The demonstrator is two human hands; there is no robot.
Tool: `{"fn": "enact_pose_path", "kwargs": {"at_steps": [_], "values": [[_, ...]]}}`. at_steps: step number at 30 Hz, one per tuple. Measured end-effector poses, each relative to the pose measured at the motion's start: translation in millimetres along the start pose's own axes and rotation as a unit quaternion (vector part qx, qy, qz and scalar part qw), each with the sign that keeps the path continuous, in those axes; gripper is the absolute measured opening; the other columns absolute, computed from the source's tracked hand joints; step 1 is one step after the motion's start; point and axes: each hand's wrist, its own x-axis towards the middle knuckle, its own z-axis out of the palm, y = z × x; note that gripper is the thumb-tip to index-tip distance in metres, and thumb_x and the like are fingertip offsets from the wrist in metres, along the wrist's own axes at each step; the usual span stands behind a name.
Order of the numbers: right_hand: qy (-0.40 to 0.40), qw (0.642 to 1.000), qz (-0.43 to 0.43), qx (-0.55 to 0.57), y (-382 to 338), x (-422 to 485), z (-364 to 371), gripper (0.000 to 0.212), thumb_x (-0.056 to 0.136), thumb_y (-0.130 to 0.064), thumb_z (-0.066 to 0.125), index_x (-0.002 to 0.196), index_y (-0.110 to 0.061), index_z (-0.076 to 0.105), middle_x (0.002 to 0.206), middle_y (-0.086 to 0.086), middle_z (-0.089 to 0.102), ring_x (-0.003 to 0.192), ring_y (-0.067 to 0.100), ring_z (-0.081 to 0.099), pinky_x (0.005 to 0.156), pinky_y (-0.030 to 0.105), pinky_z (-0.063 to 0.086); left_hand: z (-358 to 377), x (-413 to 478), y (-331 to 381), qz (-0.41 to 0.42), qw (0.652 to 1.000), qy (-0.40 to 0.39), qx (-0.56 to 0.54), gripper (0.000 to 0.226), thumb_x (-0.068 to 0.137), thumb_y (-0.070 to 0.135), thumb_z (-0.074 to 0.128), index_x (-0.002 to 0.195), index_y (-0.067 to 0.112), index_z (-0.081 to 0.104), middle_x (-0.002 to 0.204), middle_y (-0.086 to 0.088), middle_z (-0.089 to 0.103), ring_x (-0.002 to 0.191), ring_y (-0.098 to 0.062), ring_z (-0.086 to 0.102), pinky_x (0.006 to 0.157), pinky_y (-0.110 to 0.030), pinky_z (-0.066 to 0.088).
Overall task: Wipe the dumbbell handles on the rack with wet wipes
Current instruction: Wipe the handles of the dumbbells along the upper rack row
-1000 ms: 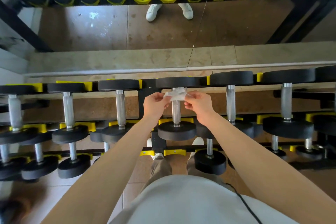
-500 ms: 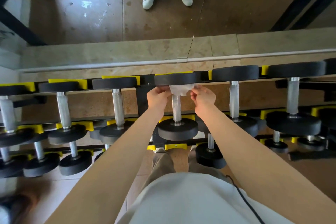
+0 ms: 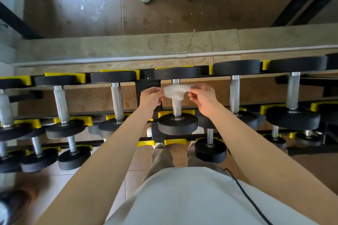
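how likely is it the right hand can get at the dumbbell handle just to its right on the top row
Probably yes: the neighbouring handle lies bare just beside the right hand, with nothing between them. The hand is pinching the wet wipe draped over the middle handle, though.

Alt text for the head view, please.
Left hand and right hand each pinch an end of a white wet wipe draped over a dumbbell handle on the rack. More black dumbbells lie on both sides.
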Motion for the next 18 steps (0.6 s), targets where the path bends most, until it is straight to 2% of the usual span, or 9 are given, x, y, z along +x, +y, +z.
{"fn": "enact_pose_path", "kwargs": {"at_steps": [2, 4, 7, 10, 14, 16, 18], "values": [[-0.052, 0.997, -0.013, -0.058, 4.9, -7.5, 4.3, 0.014, 0.090, -0.002, 0.068, 0.101, -0.010, 0.066, 0.088, 0.012, 0.068, 0.075, 0.019, 0.062, 0.075, 0.032, 0.053, -9.5, 0.1, -11.6, -0.036, 0.998, 0.037, 0.032, 0.014, 0.096, 0.009, 0.066, 0.108, 0.010, 0.072, 0.093, -0.006, 0.072, 0.070, -0.009, 0.062, 0.062, -0.019, 0.052], [-0.071, 0.995, -0.014, -0.069, 7.5, -11.8, 0.7, 0.015, 0.089, 0.001, 0.068, 0.102, -0.006, 0.065, 0.085, 0.012, 0.067, 0.073, 0.019, 0.060, 0.070, 0.030, 0.052, -14.2, -3.3, -19.1, -0.034, 0.997, 0.041, 0.064, 0.014, 0.097, 0.009, 0.064, 0.108, 0.012, 0.071, 0.094, -0.005, 0.070, 0.075, -0.010, 0.062, 0.066, -0.020, 0.053], [-0.032, 0.998, -0.003, -0.054, 12.5, -10.5, -18.0, 0.015, 0.090, 0.005, 0.063, 0.099, -0.007, 0.065, 0.085, 0.011, 0.066, 0.069, 0.016, 0.060, 0.065, 0.026, 0.051, -7.9, -12.1, -18.2, 0.005, 0.990, -0.032, 0.140, 0.008, 0.093, 0.010, 0.067, 0.093, 0.015, 0.072, 0.092, -0.002, 0.066, 0.084, -0.013, 0.058, 0.078, -0.028, 0.048], [-0.001, 0.991, -0.019, -0.131, 22.2, -9.6, -30.8, 0.016, 0.089, 0.003, 0.063, 0.094, -0.011, 0.067, 0.090, 0.010, 0.067, 0.070, 0.014, 0.059, 0.062, 0.024, 0.048, -0.7, -12.8, -17.2, -0.001, 0.977, -0.075, 0.198, 0.005, 0.089, 0.014, 0.073, 0.094, 0.013, 0.074, 0.101, -0.005, 0.067, 0.098, -0.018, 0.059, 0.086, -0.033, 0.044], [-0.072, 0.945, -0.083, -0.308, 36.9, -18.7, -14.8, 0.012, 0.084, -0.010, 0.075, 0.088, -0.019, 0.070, 0.095, -0.001, 0.071, 0.088, 0.011, 0.063, 0.080, 0.023, 0.047, -18.6, -1.8, -27.1, -0.015, 0.945, -0.026, 0.326, 0.015, 0.090, 0.021, 0.071, 0.103, 0.015, 0.075, 0.103, -0.006, 0.069, 0.093, -0.021, 0.064, 0.085, -0.034, 0.055], [-0.093, 0.925, -0.095, -0.357, 41.2, -21.6, -8.2, 0.010, 0.083, -0.013, 0.078, 0.087, -0.020, 0.072, 0.094, -0.004, 0.071, 0.091, 0.009, 0.063, 0.079, 0.021, 0.046, -24.4, -1.7, -31.8, -0.004, 0.910, -0.025, 0.415, 0.019, 0.088, 0.026, 0.071, 0.104, 0.016, 0.075, 0.099, -0.006, 0.070, 0.091, -0.024, 0.065, 0.087, -0.038, 0.059], [-0.083, 0.907, -0.105, -0.399, 40.4, -19.9, -13.1, 0.009, 0.084, -0.012, 0.077, 0.089, -0.018, 0.073, 0.092, -0.006, 0.069, 0.090, 0.008, 0.062, 0.081, 0.022, 0.046, -19.6, -6.1, -32.6, 0.020, 0.894, -0.047, 0.444, 0.018, 0.086, 0.028, 0.071, 0.101, 0.018, 0.075, 0.096, -0.004, 0.069, 0.090, -0.023, 0.065, 0.087, -0.041, 0.060]]}}
